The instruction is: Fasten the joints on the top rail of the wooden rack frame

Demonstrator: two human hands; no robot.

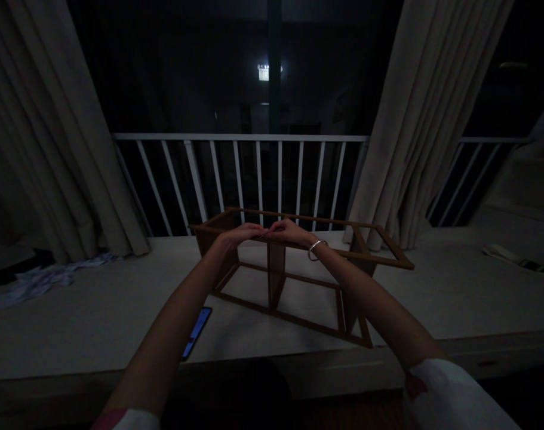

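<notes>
A brown wooden shelf frame lies on its side on a pale window ledge, with a panel dividing its middle. Over its near upper rail, my left hand reaches in from the left, its fingers pressed together and resting along the wood. My right hand, with a silver bangle at the wrist, meets it there in a pinch. The fingertips of both hands come together above the middle panel. Whatever sits between them is too small and dark to make out.
On the ledge, a phone with a lit screen lies left of the frame. White railings stand behind, before a dark window. Curtains hang at both sides, and crumpled cloth or paper lies far left.
</notes>
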